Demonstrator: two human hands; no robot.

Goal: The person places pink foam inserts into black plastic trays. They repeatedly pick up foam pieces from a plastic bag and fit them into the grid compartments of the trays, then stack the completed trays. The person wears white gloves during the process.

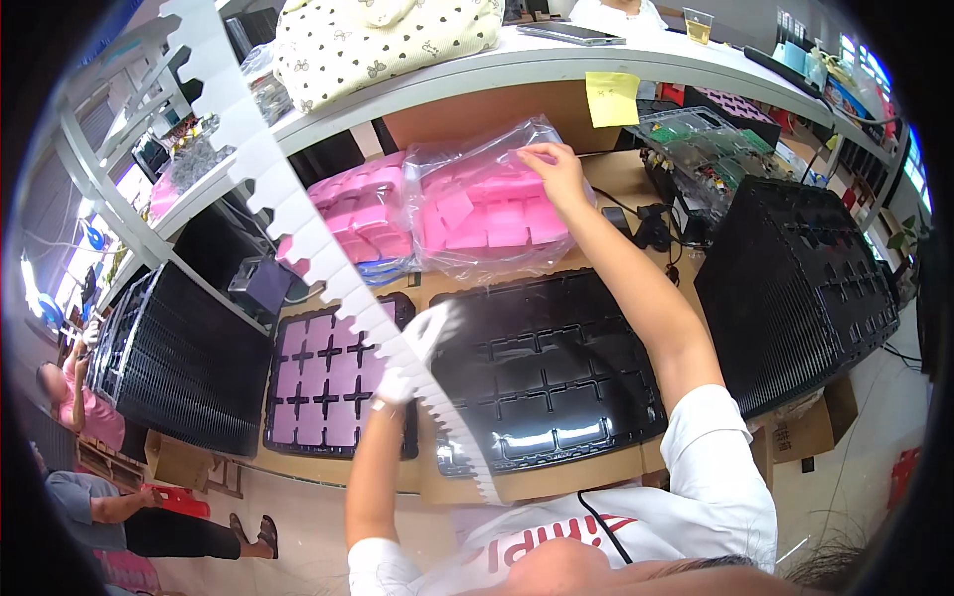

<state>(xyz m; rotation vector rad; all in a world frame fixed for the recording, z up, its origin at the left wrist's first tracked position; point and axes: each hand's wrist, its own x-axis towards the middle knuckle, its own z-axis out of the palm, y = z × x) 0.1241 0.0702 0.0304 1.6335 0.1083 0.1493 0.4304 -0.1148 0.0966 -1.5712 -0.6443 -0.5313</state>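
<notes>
My left hand [429,333], in a white glove and blurred, is closed on a long white strip with notched edges [288,194]. The strip slants from the upper left across the hand, hiding part of it. Farther ahead, my bare right hand [556,171] pinches the upper edge of a clear plastic bag [477,149]. Pink moulded pieces [497,214] show through the bag, and more pink pieces [363,209] sit to its left. Below the left hand is a black tray with pink-purple compartments [313,372]. A glossy black tray [547,368] lies right of it.
Tall stacks of black trays stand at the left [184,363] and right [795,288]. A white shelf [556,62] crosses behind the bench, carrying a patterned bag [383,45] and a cup [698,26]. Circuit boards [711,144] and cables lie at the back right. Other people are at far left.
</notes>
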